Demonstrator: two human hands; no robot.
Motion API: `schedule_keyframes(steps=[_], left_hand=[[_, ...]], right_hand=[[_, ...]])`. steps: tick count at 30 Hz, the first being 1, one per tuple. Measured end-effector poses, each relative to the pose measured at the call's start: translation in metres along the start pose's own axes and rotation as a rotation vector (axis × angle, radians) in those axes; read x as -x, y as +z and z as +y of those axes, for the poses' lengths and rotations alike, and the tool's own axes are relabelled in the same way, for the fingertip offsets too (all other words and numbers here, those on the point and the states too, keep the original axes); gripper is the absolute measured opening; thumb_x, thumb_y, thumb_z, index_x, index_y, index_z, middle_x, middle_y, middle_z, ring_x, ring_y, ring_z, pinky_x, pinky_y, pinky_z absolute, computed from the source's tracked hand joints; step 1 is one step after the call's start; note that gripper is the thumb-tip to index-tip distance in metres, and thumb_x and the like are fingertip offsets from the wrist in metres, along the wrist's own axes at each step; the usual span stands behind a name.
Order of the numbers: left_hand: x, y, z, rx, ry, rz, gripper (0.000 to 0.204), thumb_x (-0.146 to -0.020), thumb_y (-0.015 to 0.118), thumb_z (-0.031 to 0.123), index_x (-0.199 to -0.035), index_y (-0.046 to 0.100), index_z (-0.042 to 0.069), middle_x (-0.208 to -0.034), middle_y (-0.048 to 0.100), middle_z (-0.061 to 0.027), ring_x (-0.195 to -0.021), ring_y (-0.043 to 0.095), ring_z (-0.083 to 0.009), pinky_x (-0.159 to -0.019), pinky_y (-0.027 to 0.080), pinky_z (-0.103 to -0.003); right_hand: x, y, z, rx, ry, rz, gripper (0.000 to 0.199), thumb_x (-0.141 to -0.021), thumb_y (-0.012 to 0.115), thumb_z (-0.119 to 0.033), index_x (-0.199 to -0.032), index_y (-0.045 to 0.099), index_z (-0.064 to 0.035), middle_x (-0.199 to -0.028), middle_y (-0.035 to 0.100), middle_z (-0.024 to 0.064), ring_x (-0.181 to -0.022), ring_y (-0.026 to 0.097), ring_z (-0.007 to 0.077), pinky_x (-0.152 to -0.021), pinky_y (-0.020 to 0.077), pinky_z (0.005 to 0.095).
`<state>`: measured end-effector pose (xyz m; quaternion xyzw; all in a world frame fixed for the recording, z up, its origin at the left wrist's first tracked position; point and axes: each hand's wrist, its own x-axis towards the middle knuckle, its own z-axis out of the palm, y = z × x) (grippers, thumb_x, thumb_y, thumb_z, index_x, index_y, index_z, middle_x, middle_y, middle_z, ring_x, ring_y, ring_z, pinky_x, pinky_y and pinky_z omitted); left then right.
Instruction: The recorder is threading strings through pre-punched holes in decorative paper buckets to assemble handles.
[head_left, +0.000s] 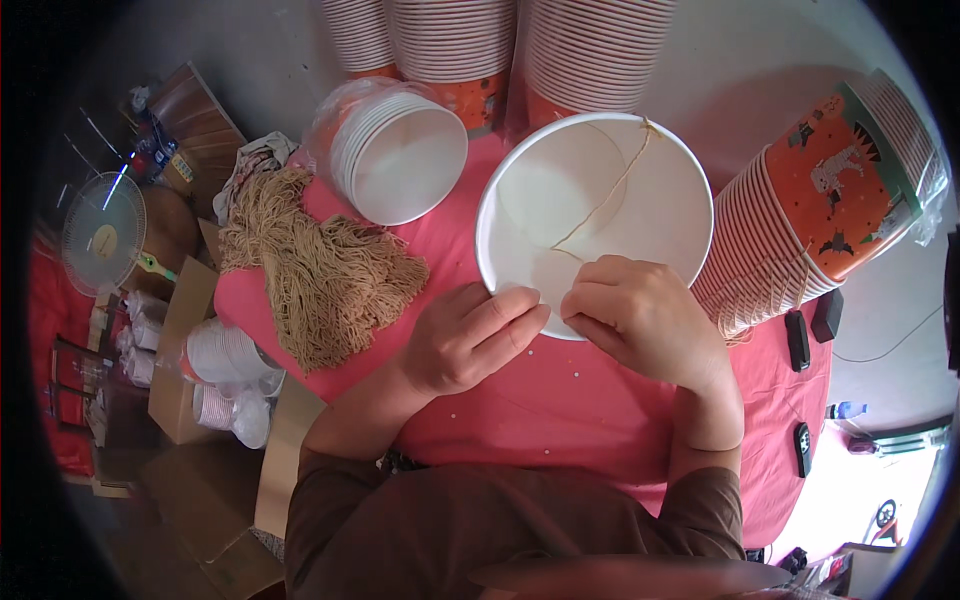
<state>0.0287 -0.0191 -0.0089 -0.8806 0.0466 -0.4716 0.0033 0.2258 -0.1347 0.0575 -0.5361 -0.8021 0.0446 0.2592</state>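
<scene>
A large white paper bucket [640, 230] faces me with its open mouth, over the red-covered table. From a knot at its far rim, a thin tan cord [606, 203] crosses the inside, bends, and runs under the fingers of my right hand [645, 318]. Those fingers are closed in a pinch at the near rim; their tips are hidden. My left hand [472, 338] grips the near-left part of the rim, thumb and fingers pressed together. A big bundle of tan cords [335, 270] lies on the table to the left.
Stacked white tubs [405, 165] in clear plastic lie beyond the bundle, and tall stacks of buckets [598, 50] stand behind. At right leans a stack of orange printed buckets [835, 190] with cords hanging from it. A black remote control [802, 450] lies near the right edge. Cardboard boxes [195, 340] stand lower left.
</scene>
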Motion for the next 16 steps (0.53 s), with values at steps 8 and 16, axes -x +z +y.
schedule_keyframes(steps=[8,16], left_hand=[[0.0002,0.001,-0.0013,0.006,-0.017,0.031,0.024,-0.076,0.069,0.006,-0.099,0.069,0.002,-0.103,0.062,-0.0063,-0.068,0.059,-0.0168,-0.058,0.051,-0.03],[0.0013,0.001,-0.0014,0.042,-0.079,0.002,0.026,-0.077,0.069,0.004,-0.103,0.069,0.004,-0.102,0.062,-0.006,-0.072,0.062,-0.0181,-0.059,0.053,-0.029]], right_hand=[[-0.0005,-0.0035,0.0036,-0.121,0.009,-0.057,0.014,-0.079,0.07,-0.002,-0.094,0.071,-0.0027,-0.086,0.065,0.009,-0.081,0.064,0.0287,-0.068,0.0511,0.0382],[-0.0012,-0.0027,0.0079,-0.274,-0.002,-0.102,0.022,-0.086,0.066,0.0,-0.107,0.07,-0.0018,-0.097,0.065,0.0145,-0.088,0.064,0.0304,-0.074,0.0521,0.037]])
